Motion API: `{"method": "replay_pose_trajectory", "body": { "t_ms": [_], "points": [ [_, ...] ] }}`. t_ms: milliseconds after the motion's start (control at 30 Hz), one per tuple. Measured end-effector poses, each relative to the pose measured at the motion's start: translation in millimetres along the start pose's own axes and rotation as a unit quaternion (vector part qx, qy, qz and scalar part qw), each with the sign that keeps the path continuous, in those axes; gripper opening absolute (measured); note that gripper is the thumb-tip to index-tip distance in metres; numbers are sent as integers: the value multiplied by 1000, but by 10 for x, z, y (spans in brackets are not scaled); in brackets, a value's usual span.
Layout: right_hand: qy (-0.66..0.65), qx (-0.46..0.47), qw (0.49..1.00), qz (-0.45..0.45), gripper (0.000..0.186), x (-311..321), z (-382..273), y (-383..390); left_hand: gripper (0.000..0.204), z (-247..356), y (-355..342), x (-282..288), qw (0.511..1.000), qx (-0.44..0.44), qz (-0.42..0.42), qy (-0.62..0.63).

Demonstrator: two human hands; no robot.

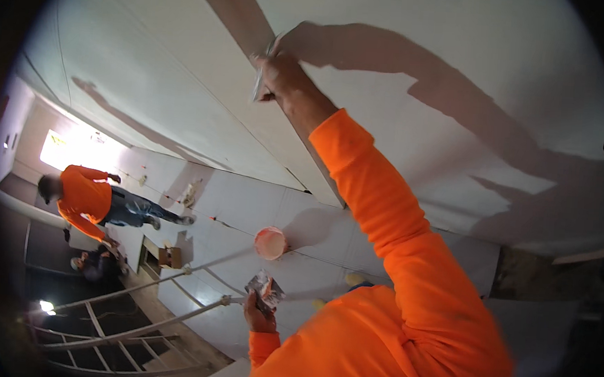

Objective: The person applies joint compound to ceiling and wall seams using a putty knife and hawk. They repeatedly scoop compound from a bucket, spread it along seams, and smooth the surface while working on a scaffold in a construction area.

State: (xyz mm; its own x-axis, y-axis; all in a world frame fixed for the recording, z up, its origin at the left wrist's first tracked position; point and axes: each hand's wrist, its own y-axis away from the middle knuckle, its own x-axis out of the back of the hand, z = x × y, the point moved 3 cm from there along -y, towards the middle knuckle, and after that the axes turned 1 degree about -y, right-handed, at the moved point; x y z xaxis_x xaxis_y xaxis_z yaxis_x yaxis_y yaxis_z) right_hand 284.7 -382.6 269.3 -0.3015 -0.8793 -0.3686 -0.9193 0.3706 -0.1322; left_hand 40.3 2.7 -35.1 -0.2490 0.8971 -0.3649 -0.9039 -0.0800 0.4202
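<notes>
High in the head view, my right hand (285, 80) grips a flat metal blade (260, 75) held against a narrow corner strip (230, 6) between two pale panels (464, 32). My orange sleeve runs up to it, and the arm casts a shadow on the panel. Low in the middle, my left hand (260, 314) is closed on a metal plate (265, 288) smeared with some material I cannot make out clearly.
A pink-rimmed bucket (271, 243) stands on the tiled floor (326, 252). Metal scaffold rails (105, 294) cross the lower left, near a cardboard box (170, 256). A person in orange (84, 196) is at left, beside another in dark clothing (93, 265).
</notes>
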Motion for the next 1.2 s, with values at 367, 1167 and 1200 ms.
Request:
{"method": "replay_pose_trajectory", "body": {
  "t_ms": [367,1167,1200],
  "points": [
    [-34,-151,986,68,35,1183,1034,1283,21,215,349,-418,995,-4,23,93],
    [425,234,866,-120,45,1203,709,465,36,1229,353,-1470,967,-116,-115,194],
    [423,229,870,-109,45,1177,470,167,39,1200,390,-1429,962,-137,-124,199]
  ]
}}
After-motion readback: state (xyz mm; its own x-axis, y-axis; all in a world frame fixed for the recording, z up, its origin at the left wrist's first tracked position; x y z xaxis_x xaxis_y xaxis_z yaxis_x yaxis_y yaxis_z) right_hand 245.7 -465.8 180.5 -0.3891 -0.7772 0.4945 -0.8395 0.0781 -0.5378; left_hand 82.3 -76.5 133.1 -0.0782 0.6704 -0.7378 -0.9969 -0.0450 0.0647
